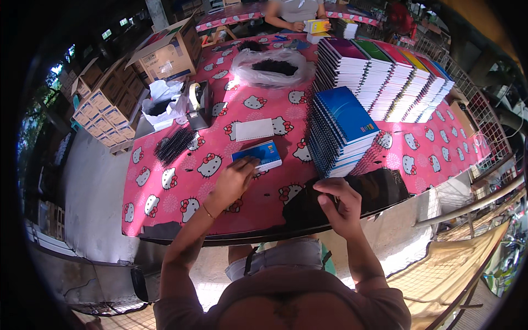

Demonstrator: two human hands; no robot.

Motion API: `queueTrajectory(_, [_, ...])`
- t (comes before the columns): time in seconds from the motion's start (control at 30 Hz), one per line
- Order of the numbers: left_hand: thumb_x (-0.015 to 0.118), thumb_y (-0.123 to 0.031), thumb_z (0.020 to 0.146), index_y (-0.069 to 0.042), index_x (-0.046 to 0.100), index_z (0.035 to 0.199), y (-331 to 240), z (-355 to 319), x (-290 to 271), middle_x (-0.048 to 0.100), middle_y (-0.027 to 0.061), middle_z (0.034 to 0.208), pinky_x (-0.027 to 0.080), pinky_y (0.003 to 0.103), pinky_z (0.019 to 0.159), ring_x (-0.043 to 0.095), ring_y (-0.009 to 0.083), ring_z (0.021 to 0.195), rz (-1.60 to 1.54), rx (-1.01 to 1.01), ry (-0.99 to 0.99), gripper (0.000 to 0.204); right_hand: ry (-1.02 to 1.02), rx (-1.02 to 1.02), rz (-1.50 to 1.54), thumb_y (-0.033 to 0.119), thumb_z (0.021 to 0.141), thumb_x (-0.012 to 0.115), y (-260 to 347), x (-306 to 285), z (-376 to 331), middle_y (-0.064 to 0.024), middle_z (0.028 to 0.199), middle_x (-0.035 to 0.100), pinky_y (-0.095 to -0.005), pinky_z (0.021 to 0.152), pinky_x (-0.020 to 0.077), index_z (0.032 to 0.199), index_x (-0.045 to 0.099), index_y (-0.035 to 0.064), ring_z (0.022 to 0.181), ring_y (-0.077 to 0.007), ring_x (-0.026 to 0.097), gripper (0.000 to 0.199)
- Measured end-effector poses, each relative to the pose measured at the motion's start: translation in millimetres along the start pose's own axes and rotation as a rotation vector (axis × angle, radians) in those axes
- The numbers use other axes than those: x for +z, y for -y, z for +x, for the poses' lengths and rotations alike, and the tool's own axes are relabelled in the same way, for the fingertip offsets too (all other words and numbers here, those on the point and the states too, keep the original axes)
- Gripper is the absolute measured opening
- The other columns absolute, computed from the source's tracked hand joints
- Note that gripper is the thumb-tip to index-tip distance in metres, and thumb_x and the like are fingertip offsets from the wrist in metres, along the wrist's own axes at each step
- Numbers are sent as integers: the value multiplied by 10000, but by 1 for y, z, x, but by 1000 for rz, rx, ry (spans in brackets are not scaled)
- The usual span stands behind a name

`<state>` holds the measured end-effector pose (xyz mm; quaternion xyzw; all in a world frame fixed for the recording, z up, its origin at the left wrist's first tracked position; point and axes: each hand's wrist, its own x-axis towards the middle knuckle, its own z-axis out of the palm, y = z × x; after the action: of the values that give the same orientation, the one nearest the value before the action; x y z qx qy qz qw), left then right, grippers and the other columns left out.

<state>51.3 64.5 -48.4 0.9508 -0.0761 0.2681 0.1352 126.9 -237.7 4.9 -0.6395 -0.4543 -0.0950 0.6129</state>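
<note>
My left hand [237, 175] lies over the near left end of a small stack of blue-covered notepads [268, 152], its fingers curled onto the cover. How far the thumb reaches around the stack is hidden. Just beyond it lies a white sheet [254, 130] with a row of small holes along one edge. My right hand [340, 204] hangs above the table's near edge with thumb and fingers apart, holding nothing. Closest to it is a tall stack of blue spiral notebooks [346, 115], whose black coils face left.
Tall stacks of coloured spiral notebooks [379, 77] stand at the back right. Loose black coils [175, 145], a tape dispenser [197, 107] and a plastic bag of coils [258, 71] lie on the pink table. Cartons [168, 55] stand left; a co-worker [297, 14] handles yellow pads opposite.
</note>
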Motion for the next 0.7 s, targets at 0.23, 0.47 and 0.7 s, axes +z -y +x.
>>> queueTrajectory(0.23, [643,-42,896,-11,656,1107,-53,10,-37,661,170,893,523,445,711,661,364,828,-216,-109,51,214,-33,216,-84,70,834,767,-39,57,-3,-116,1134,672,-338,948,483,1295,571,24,1041,-223,638,502])
queueTrajectory(0.47, [753,-178,839,-44,682,1040,-51,20,-32,675,117,987,549,409,677,658,325,832,-411,-96,96,252,132,566,116,124,848,791,-78,66,-43,-59,927,695,-270,778,524,1082,663,8,871,-109,644,291])
queueTrajectory(0.7, [657,-214,928,-78,631,965,-54,-8,-12,645,120,907,536,432,658,660,338,796,-291,-31,112,143,113,532,100,197,848,787,-84,74,-49,-105,887,703,-299,694,523,1051,687,24,779,-140,659,285])
